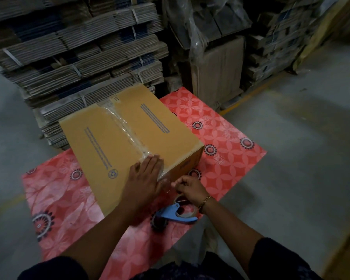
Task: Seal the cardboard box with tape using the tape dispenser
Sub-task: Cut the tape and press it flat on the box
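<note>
A brown cardboard box (113,136) stands closed on a red flowered table (220,138). Clear tape (125,126) runs along its middle seam and over the near edge. My left hand (144,174) lies flat on the tape at the box's near corner, fingers spread. Just right of that corner, my right hand (189,188) pinches the clear tape end, fingers closed. The blue tape dispenser (177,212) with its roll lies on the table below my right hand, not held.
Bundled stacks of flat cardboard (79,57) rise behind the table. A tall carton (216,71) and wrapped piles stand at the back right. Grey concrete floor (301,158) spreads to the right and left of the table.
</note>
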The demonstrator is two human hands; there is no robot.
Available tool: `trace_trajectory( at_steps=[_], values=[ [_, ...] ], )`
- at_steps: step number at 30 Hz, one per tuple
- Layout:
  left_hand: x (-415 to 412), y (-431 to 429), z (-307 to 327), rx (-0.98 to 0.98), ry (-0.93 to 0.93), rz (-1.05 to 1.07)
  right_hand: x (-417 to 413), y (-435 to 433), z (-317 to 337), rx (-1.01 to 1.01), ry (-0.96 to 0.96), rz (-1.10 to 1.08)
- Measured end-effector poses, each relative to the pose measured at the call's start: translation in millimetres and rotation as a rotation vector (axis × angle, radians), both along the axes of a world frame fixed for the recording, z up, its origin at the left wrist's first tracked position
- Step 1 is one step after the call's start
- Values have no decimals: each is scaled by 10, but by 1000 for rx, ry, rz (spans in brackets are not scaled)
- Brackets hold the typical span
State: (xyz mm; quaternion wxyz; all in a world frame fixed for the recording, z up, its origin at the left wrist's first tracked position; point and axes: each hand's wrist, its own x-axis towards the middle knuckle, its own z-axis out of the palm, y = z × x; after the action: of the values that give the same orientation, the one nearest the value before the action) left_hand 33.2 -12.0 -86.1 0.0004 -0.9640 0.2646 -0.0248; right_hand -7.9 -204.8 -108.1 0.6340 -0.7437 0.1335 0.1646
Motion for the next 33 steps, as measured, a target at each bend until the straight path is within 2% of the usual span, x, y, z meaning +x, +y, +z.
trace_trajectory(
  at_steps=[2, 8, 13, 16, 26, 33],
  values=[
    [-37, 14, 1, -16, -69, -48, 3, 25, -17, -23, -16, -15],
    [-167, 82, -17, -91, -329, -427, 58, 52, -73, -79, -45, 10],
    [-158, 104, -28, -125, -357, -501, 100, 59, -185, -93, -69, 4],
    [-135, 109, -36, -160, -315, -506, 121, 91, -232, -91, -65, -22],
    [-114, 51, -37, -61, -188, -368, 235, 206, -454, -117, -137, -85],
    [-108, 39, -37, 43, -88, -302, 308, 112, -343, -318, -146, 76]
  ],
)
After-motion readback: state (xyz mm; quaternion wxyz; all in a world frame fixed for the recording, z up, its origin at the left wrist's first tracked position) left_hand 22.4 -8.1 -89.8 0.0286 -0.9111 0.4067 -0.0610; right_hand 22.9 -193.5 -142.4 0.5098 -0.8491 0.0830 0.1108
